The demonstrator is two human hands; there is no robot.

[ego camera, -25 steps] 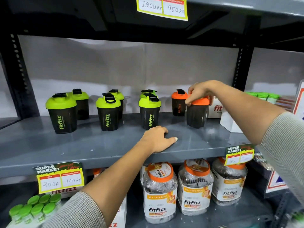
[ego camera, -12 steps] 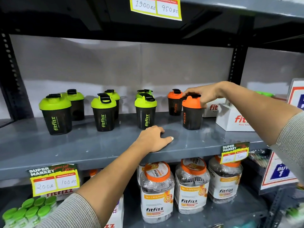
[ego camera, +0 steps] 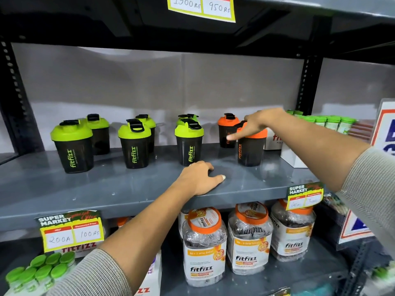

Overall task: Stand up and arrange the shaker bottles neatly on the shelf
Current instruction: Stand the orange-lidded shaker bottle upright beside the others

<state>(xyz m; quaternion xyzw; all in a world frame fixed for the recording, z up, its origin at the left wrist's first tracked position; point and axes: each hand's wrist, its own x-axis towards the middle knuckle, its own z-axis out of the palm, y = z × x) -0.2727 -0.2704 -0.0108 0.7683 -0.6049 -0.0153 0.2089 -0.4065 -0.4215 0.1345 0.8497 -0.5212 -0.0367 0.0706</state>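
On the grey shelf [ego camera: 64, 189] eight shaker bottles are standing upright in two loose rows, and the front orange-lidded shaker [ego camera: 250, 146] is serving here as the landmark. The right hand [ego camera: 254, 124] is hovering over that shaker's lid with its fingers loosely spread and the index finger pointing out past the lid's left edge; whether the palm is touching the lid cannot be told. Just behind and to the left of the landmark, the second orange-lidded shaker [ego camera: 227, 131] is standing near the back wall. Further left, three green-lidded shakers are sitting in the front row, the nearest one [ego camera: 189, 144] a short gap away, each with another green-lidded one behind it. In front of and to the left of the landmark, the left hand [ego camera: 199, 178] is resting palm down on the shelf, fingers relaxed and slightly apart, gripping nothing. To the landmark's right a white box [ego camera: 292, 157] is standing.
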